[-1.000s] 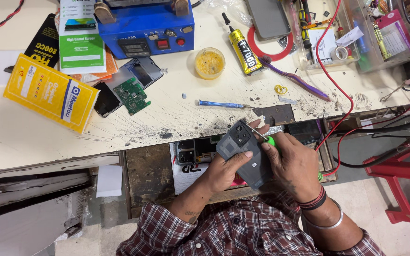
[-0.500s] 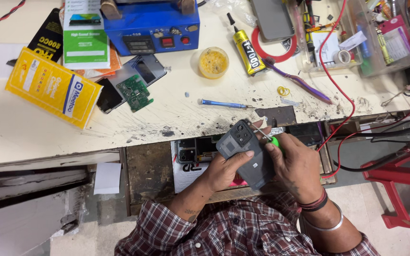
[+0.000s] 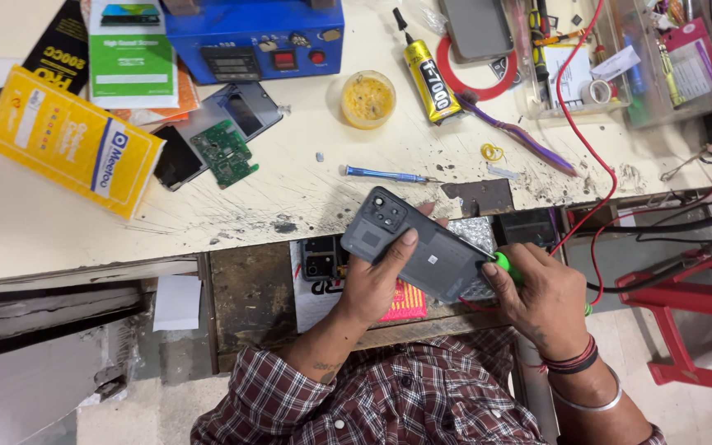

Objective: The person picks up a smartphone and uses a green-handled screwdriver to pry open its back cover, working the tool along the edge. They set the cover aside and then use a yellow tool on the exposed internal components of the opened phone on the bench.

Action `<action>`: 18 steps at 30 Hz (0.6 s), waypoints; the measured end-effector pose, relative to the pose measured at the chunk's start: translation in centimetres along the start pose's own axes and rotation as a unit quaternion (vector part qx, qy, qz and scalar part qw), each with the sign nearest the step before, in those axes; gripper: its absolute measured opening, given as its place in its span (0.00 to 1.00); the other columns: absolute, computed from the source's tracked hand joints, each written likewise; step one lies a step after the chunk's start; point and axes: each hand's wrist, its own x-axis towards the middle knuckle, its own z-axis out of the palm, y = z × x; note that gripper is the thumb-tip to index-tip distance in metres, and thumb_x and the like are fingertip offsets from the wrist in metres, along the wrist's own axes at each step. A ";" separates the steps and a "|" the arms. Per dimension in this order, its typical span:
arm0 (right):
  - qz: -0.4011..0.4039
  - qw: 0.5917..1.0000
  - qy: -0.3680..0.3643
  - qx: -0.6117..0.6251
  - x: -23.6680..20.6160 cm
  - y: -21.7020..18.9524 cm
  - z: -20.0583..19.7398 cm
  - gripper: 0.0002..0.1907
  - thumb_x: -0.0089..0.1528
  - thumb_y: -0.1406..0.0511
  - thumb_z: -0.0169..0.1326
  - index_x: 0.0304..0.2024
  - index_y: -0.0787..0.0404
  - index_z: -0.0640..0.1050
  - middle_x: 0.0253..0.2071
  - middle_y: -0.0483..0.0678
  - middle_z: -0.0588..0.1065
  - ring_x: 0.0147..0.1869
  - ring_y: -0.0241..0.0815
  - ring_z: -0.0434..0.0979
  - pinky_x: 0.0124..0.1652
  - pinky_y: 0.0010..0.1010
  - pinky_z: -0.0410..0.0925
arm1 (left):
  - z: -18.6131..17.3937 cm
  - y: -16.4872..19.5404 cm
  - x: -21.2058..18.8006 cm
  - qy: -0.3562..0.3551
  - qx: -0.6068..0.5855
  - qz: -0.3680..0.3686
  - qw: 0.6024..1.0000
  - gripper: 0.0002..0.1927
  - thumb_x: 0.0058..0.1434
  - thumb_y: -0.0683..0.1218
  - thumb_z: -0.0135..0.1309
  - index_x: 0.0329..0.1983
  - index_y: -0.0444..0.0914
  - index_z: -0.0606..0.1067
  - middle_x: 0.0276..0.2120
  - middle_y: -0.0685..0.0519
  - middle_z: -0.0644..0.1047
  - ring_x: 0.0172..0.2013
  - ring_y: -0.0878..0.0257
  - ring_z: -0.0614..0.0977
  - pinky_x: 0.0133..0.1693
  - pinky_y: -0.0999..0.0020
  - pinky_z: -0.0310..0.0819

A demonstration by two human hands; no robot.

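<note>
Both hands on a dark phone, held over the open drawer.

I see my left hand closed around the phone, thumb across its back, camera end tilted toward the table. My right hand is curled shut on a green-handled tool touching the phone's lower edge. A blue screwdriver lies on the table just beyond.

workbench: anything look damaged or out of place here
Yes. The workbench top is scarred with dark scratches and burn-like marks near its front edge. A bare green circuit board lies loose by a dark phone part. The left hand holds a dark phone, the right hand a green-handled tool.
</note>
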 end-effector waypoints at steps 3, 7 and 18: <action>0.001 1.000 -0.006 -0.031 -0.3 0.1 0.0 0.13 0.62 0.55 0.61 0.39 0.58 0.81 0.30 0.49 0.76 0.32 0.55 0.78 0.30 0.42 0.68 | 0.0 0.1 0.0 0.001 0.021 0.008 1.000 0.19 0.77 0.43 0.45 0.66 0.28 0.67 0.64 0.41 0.74 0.62 0.51 0.79 0.61 0.57 0.78; 0.004 0.999 -0.007 -0.049 -0.3 0.2 0.0 0.13 0.62 0.55 0.61 0.38 0.57 0.81 0.30 0.49 0.75 0.32 0.55 0.77 0.30 0.42 0.68 | 0.0 0.4 -0.1 -0.002 0.076 0.011 0.997 0.18 0.78 0.43 0.45 0.65 0.27 0.68 0.63 0.39 0.76 0.59 0.50 0.81 0.58 0.58 0.80; 0.006 1.000 -0.006 -0.013 -0.9 1.6 -0.3 0.15 0.65 0.54 0.58 0.39 0.59 0.79 0.31 0.51 0.74 0.33 0.56 0.77 0.31 0.42 0.68 | -0.6 -0.5 -0.2 0.028 0.089 0.060 0.994 0.18 0.78 0.46 0.45 0.65 0.30 0.69 0.64 0.42 0.76 0.59 0.55 0.81 0.61 0.58 0.80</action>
